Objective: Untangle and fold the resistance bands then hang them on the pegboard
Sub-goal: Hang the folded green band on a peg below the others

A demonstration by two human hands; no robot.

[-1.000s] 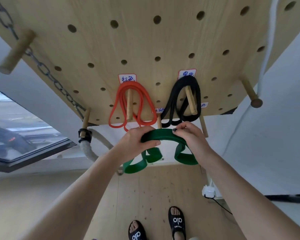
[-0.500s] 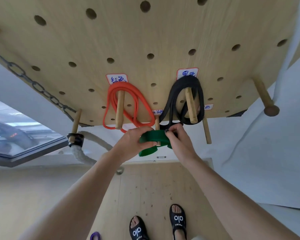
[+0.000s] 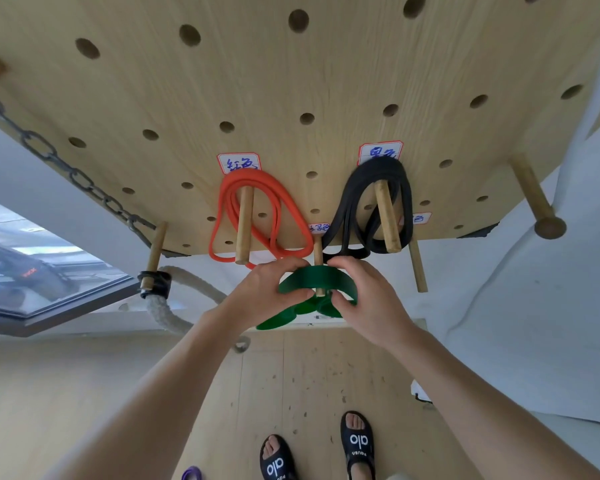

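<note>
A folded green resistance band (image 3: 314,282) sits over a short wooden peg (image 3: 318,252) at the lower edge of the wooden pegboard (image 3: 291,81); the peg's tip pokes out below the band's top. My left hand (image 3: 264,292) grips the band's left side and my right hand (image 3: 364,296) grips its right side. Green loops hang below between my hands. A red band (image 3: 257,216) hangs folded on the peg to the upper left, a black band (image 3: 374,209) on the peg to the upper right.
A metal chain (image 3: 59,161) runs along the board's left edge. A thick rope (image 3: 160,306) hangs from a peg at lower left. Bare pegs (image 3: 534,199) stick out on the right. A purple band (image 3: 192,473) lies on the wooden floor near my sandalled feet.
Both hands carried the green band up and toward the board, and its top now sits over the short centre peg. The hanging loops have bunched up between my hands.
</note>
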